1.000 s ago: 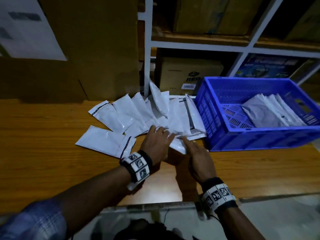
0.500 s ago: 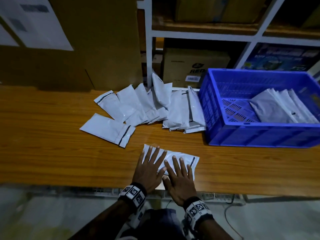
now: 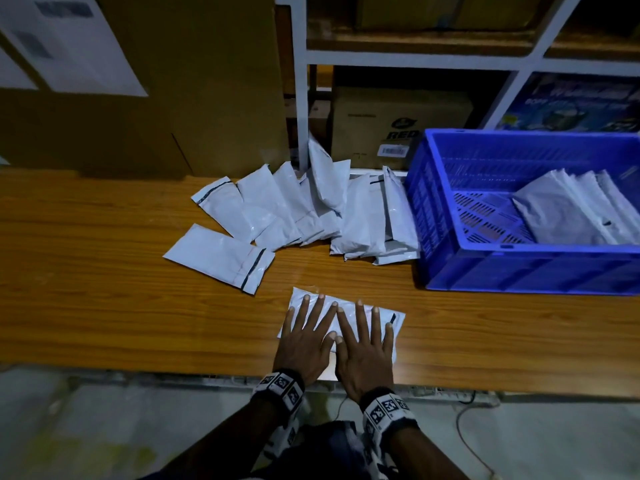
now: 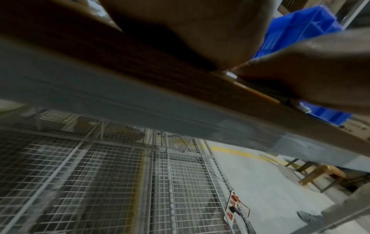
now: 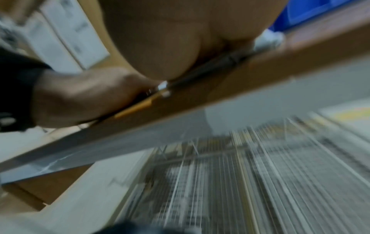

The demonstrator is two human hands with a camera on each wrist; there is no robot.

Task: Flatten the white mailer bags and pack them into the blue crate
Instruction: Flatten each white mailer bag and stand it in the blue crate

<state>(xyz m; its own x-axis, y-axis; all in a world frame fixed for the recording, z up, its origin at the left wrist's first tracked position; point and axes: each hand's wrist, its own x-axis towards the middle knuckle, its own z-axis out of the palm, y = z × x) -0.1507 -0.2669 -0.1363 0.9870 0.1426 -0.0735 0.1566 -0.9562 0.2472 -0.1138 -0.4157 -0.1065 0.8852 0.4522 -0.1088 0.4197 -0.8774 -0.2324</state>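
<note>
Near the front edge of the wooden bench (image 3: 104,306), one white mailer bag (image 3: 388,320) lies flat with both hands spread on top of it. The left hand (image 3: 304,341) covers the bag's left half and the right hand (image 3: 363,351) its right half, side by side, thumbs nearly touching; all fingers are straight and splayed, palms down, pressing and grasping nothing. The bag is a glossy white plastic rectangle lying crosswise, slightly wrinkled, with a thin dark strip near its right end.

Farther back on the bench, a loose heap of mailer bags (image 3: 311,209) fans out, overlapping one another, some propped against the white shelf frame (image 3: 300,98). They are the same white plastic, several puffed rather than flat, with dark sealing strips at one end. A single bag (image 3: 218,254) lies apart at the heap's near left, flat, its flap end marked by a dark strip.

At the right stands the blue crate (image 3: 519,271), its slotted floor partly bare. Inside, against its right side, several packed bags (image 3: 571,213) lean in an overlapping row; they look greyish in the dim light.

Both wrist views are blurred and show only the heels of the hands on the bench edge, a sliver of white bag beneath them, and wire mesh below.
</note>
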